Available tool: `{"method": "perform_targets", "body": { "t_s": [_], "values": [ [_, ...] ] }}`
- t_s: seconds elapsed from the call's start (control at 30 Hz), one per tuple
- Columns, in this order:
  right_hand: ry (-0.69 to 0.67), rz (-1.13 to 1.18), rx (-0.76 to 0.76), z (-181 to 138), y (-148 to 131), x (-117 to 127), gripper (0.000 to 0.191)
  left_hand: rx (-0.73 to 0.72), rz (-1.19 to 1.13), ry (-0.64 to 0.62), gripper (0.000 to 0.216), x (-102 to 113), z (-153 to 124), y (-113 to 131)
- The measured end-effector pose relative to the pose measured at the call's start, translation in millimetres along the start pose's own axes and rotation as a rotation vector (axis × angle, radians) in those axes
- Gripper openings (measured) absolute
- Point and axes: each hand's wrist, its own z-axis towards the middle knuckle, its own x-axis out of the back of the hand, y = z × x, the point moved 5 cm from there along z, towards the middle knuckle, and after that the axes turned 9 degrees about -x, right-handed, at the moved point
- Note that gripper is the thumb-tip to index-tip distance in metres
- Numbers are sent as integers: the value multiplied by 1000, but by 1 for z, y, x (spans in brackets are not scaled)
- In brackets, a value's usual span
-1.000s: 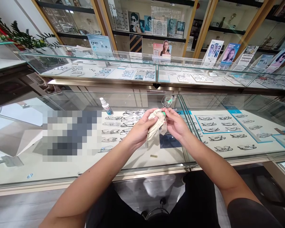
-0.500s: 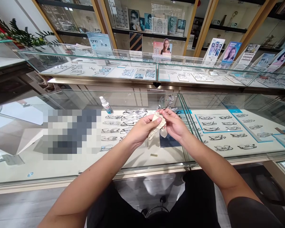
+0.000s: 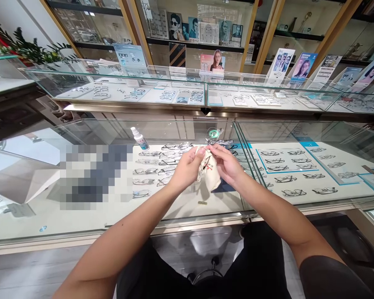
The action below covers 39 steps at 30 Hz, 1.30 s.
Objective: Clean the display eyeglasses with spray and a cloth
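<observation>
Cream cloth [image 3: 212, 176] with a small red print hangs bunched between two bare hands, to the right of the white spray bottle [image 3: 140, 139]. The left hand [image 3: 187, 166] clasps it, thumb on top; the right hand [image 3: 229, 165] pinches its upper edge, and whether those fingers also grip the glasses [image 3: 212, 135] I cannot tell. The glasses poke up beyond the fingertips, right of the bottle, a green glint on one lens. Rows of display frames [image 3: 145, 171] lie nearer the person than the bottle; a small gold-coloured bar [image 3: 202, 203] sits nearer still, to the bottle's right.
</observation>
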Motion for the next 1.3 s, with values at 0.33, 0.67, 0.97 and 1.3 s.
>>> {"method": "perform_targets", "body": {
  "t_s": [0.33,0.67,0.97,1.3],
  "values": [
    [16,-5,20,1,3,0,35,2,14,51,56,0,3,-3],
    [105,-58,39,-2,-2,3,37,74,-76,38,50,13,11,-4],
    [112,-100,97,-3,-1,0,36,18,50,89,58,6,7,-5],
    [168,-94,75,0,-17,16,36,85,-75,66,57,17,11,-8]
  ]
}}
